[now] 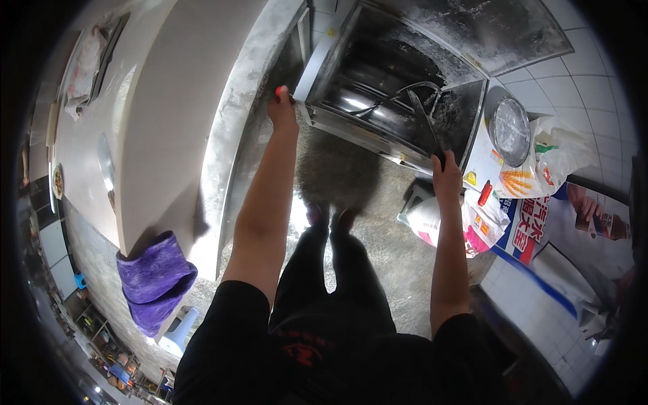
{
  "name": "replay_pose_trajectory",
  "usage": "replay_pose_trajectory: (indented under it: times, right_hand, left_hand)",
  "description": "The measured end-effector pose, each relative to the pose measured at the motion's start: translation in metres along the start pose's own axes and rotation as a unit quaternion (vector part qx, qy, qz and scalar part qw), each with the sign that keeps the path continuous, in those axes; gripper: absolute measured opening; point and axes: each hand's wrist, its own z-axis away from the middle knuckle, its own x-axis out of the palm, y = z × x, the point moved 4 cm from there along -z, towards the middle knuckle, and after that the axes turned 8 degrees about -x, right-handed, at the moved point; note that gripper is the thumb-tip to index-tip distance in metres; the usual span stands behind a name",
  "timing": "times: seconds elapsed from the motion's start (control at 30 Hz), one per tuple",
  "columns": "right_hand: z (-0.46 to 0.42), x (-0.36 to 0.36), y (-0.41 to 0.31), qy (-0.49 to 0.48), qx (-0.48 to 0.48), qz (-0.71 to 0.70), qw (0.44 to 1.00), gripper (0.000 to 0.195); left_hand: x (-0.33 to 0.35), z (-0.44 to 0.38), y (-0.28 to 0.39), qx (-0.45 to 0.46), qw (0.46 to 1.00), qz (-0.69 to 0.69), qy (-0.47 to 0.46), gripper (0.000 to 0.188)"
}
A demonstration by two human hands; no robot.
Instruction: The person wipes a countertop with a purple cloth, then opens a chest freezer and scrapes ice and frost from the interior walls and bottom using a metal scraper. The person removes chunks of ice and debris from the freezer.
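Observation:
A floured metal machine tub (385, 66), perhaps a dough mixer, stands before me with its lid (491, 30) raised. Curved metal bars (400, 93) show inside it. My right hand (446, 174) is at the tub's near right corner, closed on the black handle of a long, dark blade-like tool (424, 119) that reaches into the tub. At the tub's left side, my left hand (281, 111) is closed around a small red knob (279, 91); what the knob is fixed to is hidden.
At left, a pale worktop (167, 101) holds a knife (106, 162), and a purple cloth (154, 283) hangs over its end. A round metal pan (510, 131) and printed plastic bags (536, 167) are right of the tub. Another filled bag (430, 220) is below my right forearm.

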Motion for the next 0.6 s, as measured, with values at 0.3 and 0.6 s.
replay_pose_trajectory:
  times: [0.3,0.6]
  right_hand:
    - [0.013,0.004,-0.009,0.058,-0.055,-0.043,0.996,0.025]
    - [0.054,0.033,0.004,0.019,-0.026,-0.103,0.994,0.024]
  left_hand:
    - [-0.010,-0.046,-0.012,0.100,0.992,0.033,0.067,0.038]
    - [-0.027,0.125,-0.068,-0.141,0.940,0.150,-0.273,0.066]
